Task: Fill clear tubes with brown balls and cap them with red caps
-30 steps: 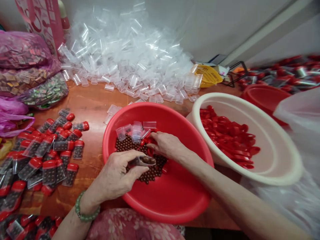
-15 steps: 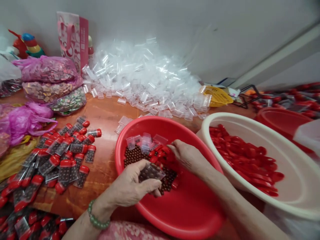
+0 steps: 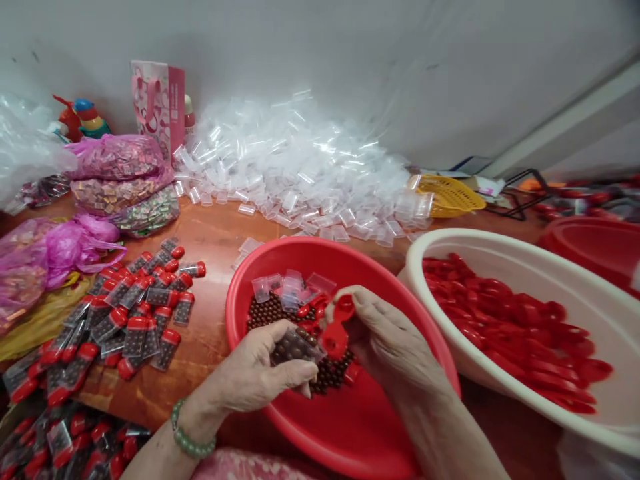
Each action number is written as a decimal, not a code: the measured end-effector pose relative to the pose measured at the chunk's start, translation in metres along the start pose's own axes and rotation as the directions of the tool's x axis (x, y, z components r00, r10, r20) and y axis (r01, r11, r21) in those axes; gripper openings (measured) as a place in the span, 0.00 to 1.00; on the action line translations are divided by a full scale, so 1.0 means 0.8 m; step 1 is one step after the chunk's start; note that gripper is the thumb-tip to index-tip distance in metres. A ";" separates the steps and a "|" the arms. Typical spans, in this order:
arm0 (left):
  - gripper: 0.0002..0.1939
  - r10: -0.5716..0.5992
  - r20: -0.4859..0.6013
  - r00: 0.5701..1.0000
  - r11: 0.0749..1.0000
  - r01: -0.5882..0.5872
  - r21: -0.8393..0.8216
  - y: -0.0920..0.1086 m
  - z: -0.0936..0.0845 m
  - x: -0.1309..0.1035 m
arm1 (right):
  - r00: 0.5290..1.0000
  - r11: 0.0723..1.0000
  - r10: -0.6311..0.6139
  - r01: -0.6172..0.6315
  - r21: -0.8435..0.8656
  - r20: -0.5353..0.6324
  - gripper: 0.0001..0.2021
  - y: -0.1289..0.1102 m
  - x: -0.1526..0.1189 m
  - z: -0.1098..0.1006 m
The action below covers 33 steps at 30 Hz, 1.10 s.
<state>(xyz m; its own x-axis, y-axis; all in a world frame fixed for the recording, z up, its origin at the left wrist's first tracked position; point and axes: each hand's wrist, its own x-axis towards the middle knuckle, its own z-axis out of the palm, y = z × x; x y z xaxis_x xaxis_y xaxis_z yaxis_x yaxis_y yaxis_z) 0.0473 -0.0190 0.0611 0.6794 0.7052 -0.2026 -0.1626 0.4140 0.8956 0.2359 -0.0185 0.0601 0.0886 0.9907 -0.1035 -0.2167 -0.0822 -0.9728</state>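
Left hand (image 3: 253, 370) holds the filled case (image 3: 295, 347) between thumb and fingers, one end toward the cap (image 3: 335, 341). Right hand (image 3: 393, 340) pinches the cap just beside it. Both over the basin (image 3: 345, 427), presumably so stray balls (image 3: 270, 312) land inside.

The left hand (image 3: 255, 371) is above the near left rim of the red basin (image 3: 350, 433), its back turned up and its fingers aimed toward the basin's middle. Its thumb and index finger are set in a pinch, thumb nearer the body, with another fingertip showing below the thumb. The left forearm (image 3: 163, 445) slants in from outside the basin's near left side. The right hand (image 3: 393, 337) is over the basin's right half, fingers bent in a grip, the bare right forearm (image 3: 450, 433) crossing its near right rim. The hands are near each other, apart.
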 end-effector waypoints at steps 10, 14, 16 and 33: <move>0.19 -0.033 -0.254 0.967 0.993 0.003 -0.116 -0.018 0.020 0.014 | 0.999 0.997 -0.005 0.009 -0.082 0.049 0.14 0.009 -0.018 0.012; 0.22 -0.052 -0.281 0.958 0.979 -0.007 -0.206 -0.023 0.024 0.018 | 0.986 0.969 -0.159 0.148 -0.198 -0.043 0.12 0.012 -0.023 0.012; 0.21 -0.048 -0.316 0.948 0.982 -0.013 -0.190 -0.023 0.024 0.019 | 0.952 0.883 -0.301 0.260 -0.391 -0.048 0.10 0.008 -0.026 0.006; 0.17 -0.017 -0.243 0.970 0.986 -0.024 -0.167 -0.020 0.020 0.023 | 0.711 0.150 -0.321 0.690 -0.708 0.625 0.16 -0.013 -0.054 -0.027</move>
<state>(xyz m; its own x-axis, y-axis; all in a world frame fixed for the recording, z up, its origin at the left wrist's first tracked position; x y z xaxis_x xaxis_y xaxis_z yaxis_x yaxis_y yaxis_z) 0.0739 -0.0219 0.0490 0.4883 0.8165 -0.3080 -0.2960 0.4870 0.8217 0.2555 -0.0625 0.0704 -0.4754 0.7990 0.3682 0.7171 0.5944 -0.3640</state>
